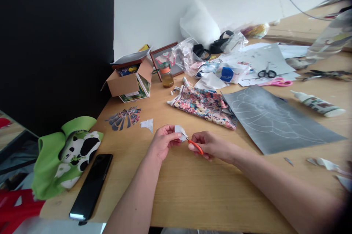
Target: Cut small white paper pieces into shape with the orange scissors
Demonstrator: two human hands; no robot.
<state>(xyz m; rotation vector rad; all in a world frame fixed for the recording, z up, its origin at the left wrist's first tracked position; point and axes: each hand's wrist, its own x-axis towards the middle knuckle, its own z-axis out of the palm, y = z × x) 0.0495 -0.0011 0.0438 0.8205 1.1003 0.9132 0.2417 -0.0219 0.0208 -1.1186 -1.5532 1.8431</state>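
Between the thumb and fingers of my left hand (164, 141) is a small whitish scrap of paper or fabric (180, 131); which of the two I cannot tell. My right hand (207, 145) is closed around a pair of orange-handled scissors (196, 146), whose blades meet the scrap's right edge. Another pale cut piece (147, 124) lies on the table to the left of my left hand. Farther left is a fan of grey and floral cut pieces (125, 118). Folded floral fabric (205, 107) lies just beyond my hands.
A grey sheet with white line drawing (271, 120) and a glue bottle (317, 103) lie at right. Pink scissors (277, 82) and black scissors (266, 73) rest behind. A phone (92, 186), green panda bag (68, 153), open box (129, 81) and jar (166, 75) stand left.
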